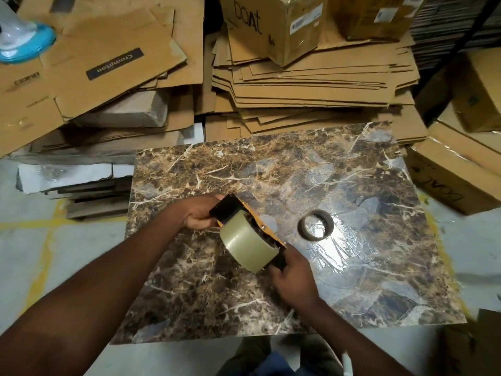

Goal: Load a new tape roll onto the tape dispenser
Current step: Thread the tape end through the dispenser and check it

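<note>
A full roll of clear tape (247, 242) sits on the orange and black tape dispenser (230, 207), held a little above the marble-patterned board (352, 240). My left hand (199, 213) grips the dispenser's black handle end. My right hand (294, 275) pinches the black front end of the dispenser just below the roll. An empty brown cardboard tape core (315, 225) lies flat on the board to the right of the dispenser, apart from both hands.
Stacks of flattened cardboard (311, 85) lie beyond the board. Closed cartons (276, 25) stand at the back and more boxes (461, 164) at the right. A blue and clear object (21, 42) rests at top left. Grey floor with yellow lines (46, 240) is at left.
</note>
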A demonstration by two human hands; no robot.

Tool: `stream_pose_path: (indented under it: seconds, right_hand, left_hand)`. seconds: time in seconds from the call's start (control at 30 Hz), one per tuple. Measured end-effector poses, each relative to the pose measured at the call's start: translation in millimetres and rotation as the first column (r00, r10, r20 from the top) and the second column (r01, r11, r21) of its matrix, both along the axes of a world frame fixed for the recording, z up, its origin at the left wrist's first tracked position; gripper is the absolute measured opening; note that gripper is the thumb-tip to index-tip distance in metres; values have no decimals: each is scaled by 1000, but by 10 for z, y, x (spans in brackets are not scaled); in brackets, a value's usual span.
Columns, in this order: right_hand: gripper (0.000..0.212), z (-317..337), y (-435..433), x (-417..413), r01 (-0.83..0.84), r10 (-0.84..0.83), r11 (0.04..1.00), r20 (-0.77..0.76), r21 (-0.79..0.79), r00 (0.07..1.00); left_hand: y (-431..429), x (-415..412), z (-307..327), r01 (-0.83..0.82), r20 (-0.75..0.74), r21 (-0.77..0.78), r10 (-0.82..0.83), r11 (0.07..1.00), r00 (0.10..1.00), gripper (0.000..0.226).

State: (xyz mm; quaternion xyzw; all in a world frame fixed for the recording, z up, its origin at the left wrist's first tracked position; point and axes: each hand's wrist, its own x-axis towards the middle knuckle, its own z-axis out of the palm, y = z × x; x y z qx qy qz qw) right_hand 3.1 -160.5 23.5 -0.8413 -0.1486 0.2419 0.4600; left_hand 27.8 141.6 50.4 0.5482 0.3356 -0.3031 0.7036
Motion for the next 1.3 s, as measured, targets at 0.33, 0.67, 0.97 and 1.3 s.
stream_pose_path:
  seconds: [0.33, 0.67, 0.97, 1.3]
  right_hand:
    - [25, -141, 90, -22, -63, 54, 993, -82, -102, 995]
    - [24, -369, -103, -151, 12, -64, 971, -213, -238, 975]
    - [6, -531, 0, -35, 4, -81, 950, -233, -312, 969]
    - [16, -452, 19, 7, -60, -21, 918, -198, -392, 980]
  left_hand:
    - [161, 173, -268, 295, -22, 602, -355, 742, 935, 21]
    - [341, 527, -660, 70, 121, 873, -355, 482, 927, 16]
    - [199, 601, -1049, 93, -47, 995, -616, 42, 786, 34]
    - [89, 506, -1190, 110, -163, 987, -751, -120, 640, 19]
